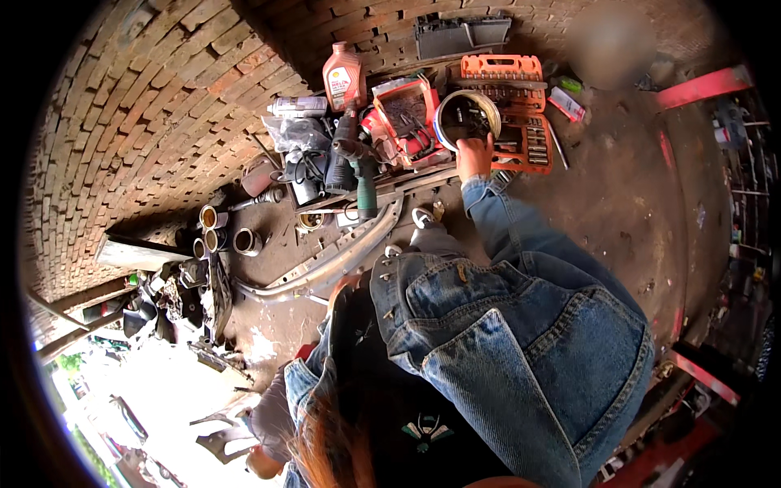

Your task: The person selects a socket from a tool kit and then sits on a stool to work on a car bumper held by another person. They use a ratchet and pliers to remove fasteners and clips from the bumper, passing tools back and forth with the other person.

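Observation:
My right hand (473, 157), in a denim sleeve, is closed on the near rim of a round tub (443, 122). Dark small metal parts (468, 118) lie inside it. Right of the tub, an orange socket set case (503, 65) is spread open, sockets in its slots. To the left is a red-orange open box (396, 102) with dark small pieces. My left hand (345, 283) shows only in part, low by my jacket and near a curved metal beam (325, 264); its fingers are hidden.
A cordless drill (366, 183), a plastic oil bottle (345, 77) and a spray can (298, 106) stand left of the box. Several open cans (246, 241) sit further left, below a brick wall (154, 130). Another person (272, 419) is at lower left. Red metal bars (704, 87) edge the right side.

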